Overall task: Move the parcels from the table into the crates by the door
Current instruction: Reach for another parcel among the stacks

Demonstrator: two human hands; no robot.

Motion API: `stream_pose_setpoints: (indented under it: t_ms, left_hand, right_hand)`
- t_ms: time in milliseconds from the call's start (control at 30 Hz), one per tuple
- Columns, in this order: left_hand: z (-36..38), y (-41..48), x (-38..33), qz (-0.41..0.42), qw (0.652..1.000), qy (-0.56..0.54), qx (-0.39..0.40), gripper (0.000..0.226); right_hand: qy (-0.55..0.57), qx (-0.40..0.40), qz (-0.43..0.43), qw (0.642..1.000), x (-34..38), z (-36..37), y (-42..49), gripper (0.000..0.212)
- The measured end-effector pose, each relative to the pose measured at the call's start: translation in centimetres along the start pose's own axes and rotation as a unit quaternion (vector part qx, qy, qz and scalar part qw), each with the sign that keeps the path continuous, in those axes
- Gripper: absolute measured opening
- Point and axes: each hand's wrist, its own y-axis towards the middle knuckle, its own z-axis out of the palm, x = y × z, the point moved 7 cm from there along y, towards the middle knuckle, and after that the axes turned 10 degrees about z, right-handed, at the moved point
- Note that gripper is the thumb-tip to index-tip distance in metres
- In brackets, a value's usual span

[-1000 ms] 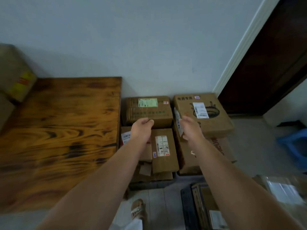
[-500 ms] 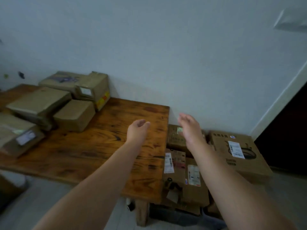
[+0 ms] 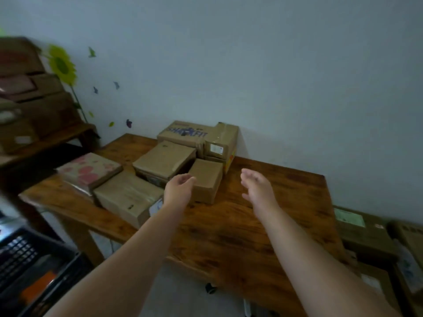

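Several cardboard parcels lie on the wooden table point(image 3: 263, 225). A small plain brown parcel point(image 3: 206, 179) sits nearest my hands. Behind it are a flat brown parcel point(image 3: 163, 160) and a printed box point(image 3: 183, 133) against the wall. A parcel with pink spots point(image 3: 89, 169) and another brown parcel point(image 3: 128, 197) lie at the table's left. My left hand point(image 3: 178, 191) hovers open just left of the small parcel, holding nothing. My right hand point(image 3: 258, 186) is open above the bare tabletop, to that parcel's right.
Stacked parcels point(image 3: 357, 227) sit low at the right, beside the table's end. A dark plastic crate point(image 3: 29, 266) is at the lower left. More boxes point(image 3: 27, 104) are stacked on a wooden stand at the far left. The wall runs close behind the table.
My view has swung left from the parcels stacked by the door to the table. Both hands let go of those parcels and now reach, empty, toward the small parcel on the table.
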Motion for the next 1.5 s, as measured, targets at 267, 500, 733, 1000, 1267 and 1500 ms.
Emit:
stream_pose_setpoints:
  t_ms: [267,500,733,1000,1267,1500]
  left_hand:
    - [-10.1,8.3,2.8,-0.033,0.996,-0.014,-0.076,0.031]
    - [-12.4,18.2,4.1,-0.018,0.995,0.021,-0.092,0.033]
    - [-13.3,27.3,4.1,-0.026,0.992,0.108,-0.064,0.042]
    - [-12.3,34.4,6.9,-0.068,0.973,0.210,0.069,0.052]
    - [-10.6,36.7,8.1,-0.111,0.946,0.169,0.255,0.029]
    - [-12.4,36.1,5.5,-0.029,0.954,0.114,0.275,0.016]
  right_hand:
    - [-0.023,0.064,0.039,0.997,0.1,12.7,4.7,0.035]
    - [-0.026,0.061,0.083,0.994,-0.3,19.8,13.7,0.039]
    - [-0.055,0.038,0.201,0.977,-1.3,24.3,20.0,0.062]
    - [-0.073,-0.007,0.268,0.961,-3.1,26.9,22.0,0.061]
    - [-0.029,-0.100,0.226,0.969,-2.8,29.1,20.0,0.038]
    - [-0.019,-0.184,0.126,0.975,0.6,28.9,15.9,0.029]
